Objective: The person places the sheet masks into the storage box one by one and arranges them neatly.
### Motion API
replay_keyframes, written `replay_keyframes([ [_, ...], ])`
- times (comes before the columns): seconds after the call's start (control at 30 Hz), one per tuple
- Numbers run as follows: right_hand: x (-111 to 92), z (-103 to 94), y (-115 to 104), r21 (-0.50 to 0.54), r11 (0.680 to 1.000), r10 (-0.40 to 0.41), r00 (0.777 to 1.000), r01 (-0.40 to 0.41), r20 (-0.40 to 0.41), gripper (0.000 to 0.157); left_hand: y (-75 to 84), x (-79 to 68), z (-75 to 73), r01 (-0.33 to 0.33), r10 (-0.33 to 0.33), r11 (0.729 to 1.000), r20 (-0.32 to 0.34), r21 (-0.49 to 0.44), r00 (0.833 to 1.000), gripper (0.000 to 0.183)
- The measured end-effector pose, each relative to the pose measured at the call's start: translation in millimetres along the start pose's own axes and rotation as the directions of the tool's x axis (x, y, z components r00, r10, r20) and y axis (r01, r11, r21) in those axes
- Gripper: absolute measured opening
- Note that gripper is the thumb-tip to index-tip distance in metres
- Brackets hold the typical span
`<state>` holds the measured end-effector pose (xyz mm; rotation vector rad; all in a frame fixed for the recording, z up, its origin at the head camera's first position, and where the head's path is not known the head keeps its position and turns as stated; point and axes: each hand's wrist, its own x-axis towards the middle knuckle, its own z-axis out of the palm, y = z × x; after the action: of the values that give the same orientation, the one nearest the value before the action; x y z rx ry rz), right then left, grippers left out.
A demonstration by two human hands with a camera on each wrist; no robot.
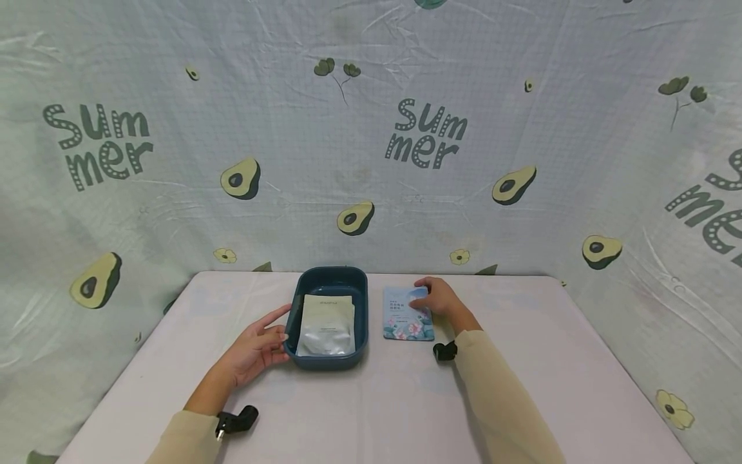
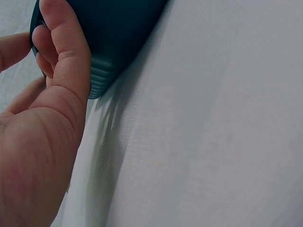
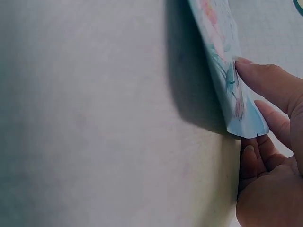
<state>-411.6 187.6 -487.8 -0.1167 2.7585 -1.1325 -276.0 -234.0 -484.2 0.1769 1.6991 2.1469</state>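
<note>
On the left side of a dark blue plastic bin (image 1: 330,364), my left hand (image 1: 257,351) holds the rim, thumb at the edge and fingers against the outer wall. The left wrist view shows these fingers (image 2: 68,61) beside the bin's ribbed corner. Inside the bin lie pale silver-and-cream sheet mask packets (image 1: 326,325), stacked flat. Right of it, my right hand (image 1: 440,299) pinches a light blue sheet mask packet (image 1: 402,316) with pink flowers by its right side. In the right wrist view, this packet bends slightly and casts a shadow on the cloth.
A white cloth covers the table (image 1: 371,419). Behind it hangs a pale curtain (image 1: 290,148) printed with avocados and lettering, close to the table's back edge. Small black cameras sit on the left wrist (image 1: 237,421) and right wrist (image 1: 445,351).
</note>
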Motion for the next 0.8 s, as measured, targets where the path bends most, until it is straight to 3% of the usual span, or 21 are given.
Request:
replay_keyframes([
  [0.37,-5.8,-2.0,-0.7,0.011,1.000,-0.021,0.999,0.022,-0.045,0.058,-0.1,-0.8,0.5,-0.003,0.003,1.000,-0.002,0.001,1.000,0.075],
  [0.8,-15.7,-3.0,-4.7,0.070,0.998,0.005,1.000,-0.002,-0.031,0.059,-0.3,-0.9,0.0,-0.009,0.009,1.000,0.002,0.001,1.000,0.075],
])
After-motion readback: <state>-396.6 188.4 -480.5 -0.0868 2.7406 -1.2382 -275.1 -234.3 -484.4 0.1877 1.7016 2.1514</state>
